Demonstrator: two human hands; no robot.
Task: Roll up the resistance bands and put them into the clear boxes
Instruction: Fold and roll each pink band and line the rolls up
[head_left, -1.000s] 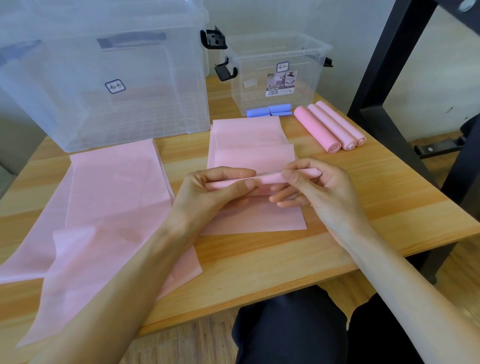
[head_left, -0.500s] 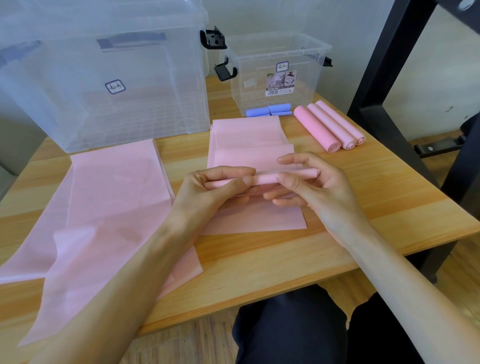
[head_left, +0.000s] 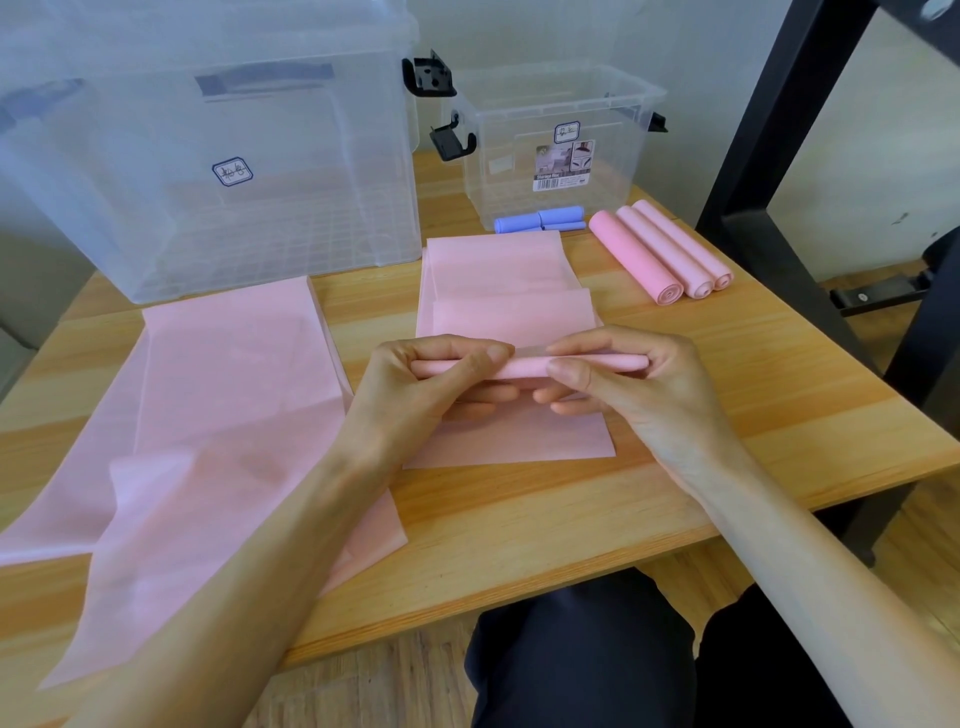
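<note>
- The pink resistance band (head_left: 511, 306) lies on the wooden table (head_left: 727, 395) straight ahead of the person, its unrolled length running away toward the small clear box (head_left: 558, 145); the started roll (head_left: 524, 366) sits at the near end, held just above the flat part.
- The roll's long axis runs left to right — crosswise to the band's length — so any further rolling has to travel away from the body, toward the boxes.
- The left hand (head_left: 431, 387) pinches the left part of the roll, thumb on the near side, curled fingers over the top and far side.
- The right hand (head_left: 628, 387) pinches the right part the same way; the roll's right end pokes out past its fingers. Neither hand is nearer — they split the roll about evenly, thumbs almost meeting at the middle.
- Judging from this, most of the band is still flat beyond the fingers.
- A second flat pink band (head_left: 208, 415) lies well to the left, in front of the large clear box (head_left: 208, 156).
- Three finished pink rolls (head_left: 660, 249) and some blue rolls (head_left: 540, 218) lie on the table just outside the small box — not yet in it.
</note>
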